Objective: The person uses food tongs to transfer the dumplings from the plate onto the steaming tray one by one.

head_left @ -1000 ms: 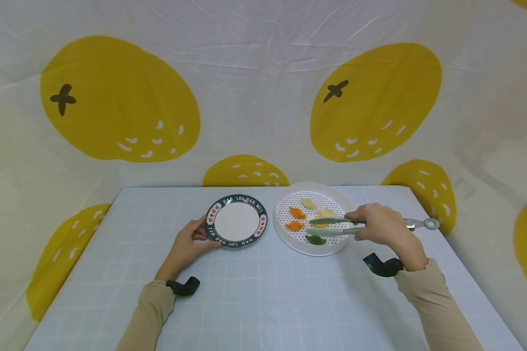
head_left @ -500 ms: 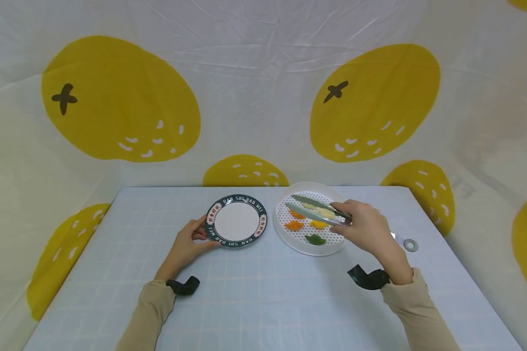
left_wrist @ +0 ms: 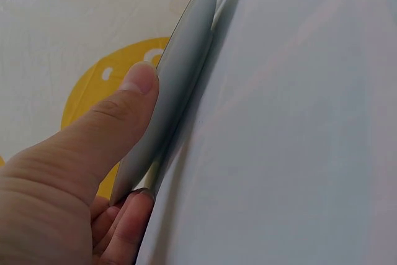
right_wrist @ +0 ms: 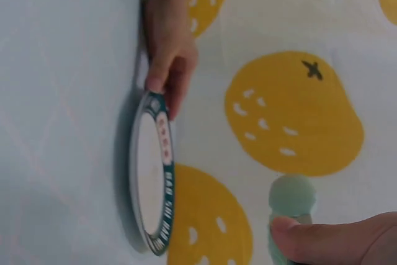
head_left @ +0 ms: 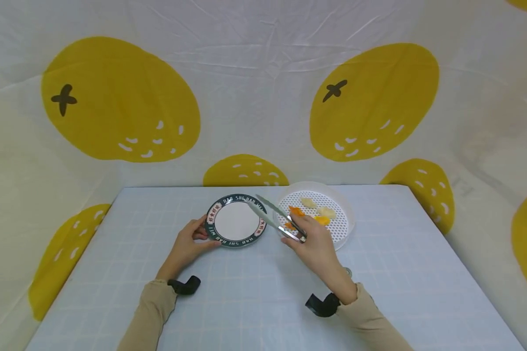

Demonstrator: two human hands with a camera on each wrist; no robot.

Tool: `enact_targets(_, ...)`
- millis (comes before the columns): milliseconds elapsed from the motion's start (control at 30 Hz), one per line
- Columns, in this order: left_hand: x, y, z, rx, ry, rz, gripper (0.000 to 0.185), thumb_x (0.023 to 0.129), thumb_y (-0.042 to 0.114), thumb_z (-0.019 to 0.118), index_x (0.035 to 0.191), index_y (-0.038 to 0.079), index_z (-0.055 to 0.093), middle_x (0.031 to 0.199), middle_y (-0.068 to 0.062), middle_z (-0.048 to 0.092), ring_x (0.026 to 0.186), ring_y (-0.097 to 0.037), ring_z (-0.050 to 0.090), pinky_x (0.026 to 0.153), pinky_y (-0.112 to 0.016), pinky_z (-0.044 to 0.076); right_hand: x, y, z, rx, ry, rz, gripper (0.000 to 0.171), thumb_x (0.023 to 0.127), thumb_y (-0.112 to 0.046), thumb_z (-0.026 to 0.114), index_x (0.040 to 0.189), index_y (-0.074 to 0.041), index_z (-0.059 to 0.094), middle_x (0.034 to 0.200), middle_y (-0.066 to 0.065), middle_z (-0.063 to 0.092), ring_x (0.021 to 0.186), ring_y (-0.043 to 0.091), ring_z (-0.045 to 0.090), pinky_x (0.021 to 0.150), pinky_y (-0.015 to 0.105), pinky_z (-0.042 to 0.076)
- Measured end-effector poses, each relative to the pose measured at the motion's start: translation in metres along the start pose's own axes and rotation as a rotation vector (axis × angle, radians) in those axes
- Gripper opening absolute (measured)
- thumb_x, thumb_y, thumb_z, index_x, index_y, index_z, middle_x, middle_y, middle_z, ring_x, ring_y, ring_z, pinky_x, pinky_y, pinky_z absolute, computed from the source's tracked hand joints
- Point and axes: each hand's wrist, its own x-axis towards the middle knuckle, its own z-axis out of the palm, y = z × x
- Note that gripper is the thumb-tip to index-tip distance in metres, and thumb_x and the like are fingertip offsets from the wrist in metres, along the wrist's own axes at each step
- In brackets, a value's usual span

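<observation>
A white plate (head_left: 235, 220) with a dark green lettered rim lies on the pale blue table. My left hand (head_left: 198, 236) pinches its near-left rim, thumb (left_wrist: 133, 94) on top of the plate (left_wrist: 186, 79). My right hand (head_left: 311, 240) grips metal tongs (head_left: 272, 214). Their two pale green tips stand slightly apart over the plate's right rim, with nothing between them. In the right wrist view my thumb (right_wrist: 322, 240) presses the tongs (right_wrist: 291, 198), and beyond them are the plate (right_wrist: 152, 178) and my left hand (right_wrist: 167, 60).
A white perforated round tray (head_left: 349, 222) sits right of the plate. It holds an orange dumpling (head_left: 296, 211), pale ones (head_left: 308, 202) and a yellow one (head_left: 321, 220); my right hand hides its near side. A lemon-print cloth (head_left: 114, 102) hangs behind the table.
My right hand has swung the tongs leftward, from above the tray to over the plate's right rim. The left hand and plate have not moved.
</observation>
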Motion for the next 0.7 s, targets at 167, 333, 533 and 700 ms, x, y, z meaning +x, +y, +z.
enact_targets(167,0.001,-0.001,0.0,-0.002,0.003,0.001,0.1,0.071,0.039,0.09,0.152,0.007,0.04,0.111,-0.007,0.055,0.095,-0.019,0.058,0.085,-0.02,0.053,-0.01,-0.005,0.032,0.1,-0.015,0.04,0.055,0.073,-0.012,0.089,0.122,-0.002,0.068,0.095,0.01,0.064,0.075,0.021,0.055,0.058,0.022,0.045)
enact_targets(333,0.001,0.0,0.0,0.006,0.002,0.002,0.1,0.071,0.039,0.09,0.151,0.007,0.04,0.111,-0.006,0.056,0.095,-0.019,0.058,0.085,-0.02,0.053,-0.024,-0.006,0.055,0.16,-0.052,0.051,0.057,0.077,-0.009,0.086,0.127,0.004,0.063,0.093,0.012,0.06,0.074,0.019,0.055,0.053,0.018,0.047)
enact_targets(533,0.001,0.0,0.001,0.001,0.006,-0.001,0.099,0.071,0.039,0.09,0.151,0.007,0.041,0.111,-0.007,0.056,0.095,-0.019,0.058,0.085,-0.02,0.053,-0.034,-0.003,0.072,0.135,-0.115,0.094,0.057,0.081,-0.008,0.082,0.131,0.007,0.058,0.093,0.011,0.055,0.072,0.014,0.049,0.054,0.019,0.044)
enact_targets(700,0.001,0.0,0.002,-0.002,0.008,0.004,0.1,0.071,0.039,0.09,0.151,0.006,0.041,0.111,-0.007,0.056,0.095,-0.02,0.058,0.085,-0.021,0.053,-0.04,-0.002,0.078,0.123,-0.171,0.144,0.06,0.082,-0.008,0.08,0.134,0.009,0.055,0.095,0.01,0.053,0.071,0.011,0.047,0.054,0.019,0.044)
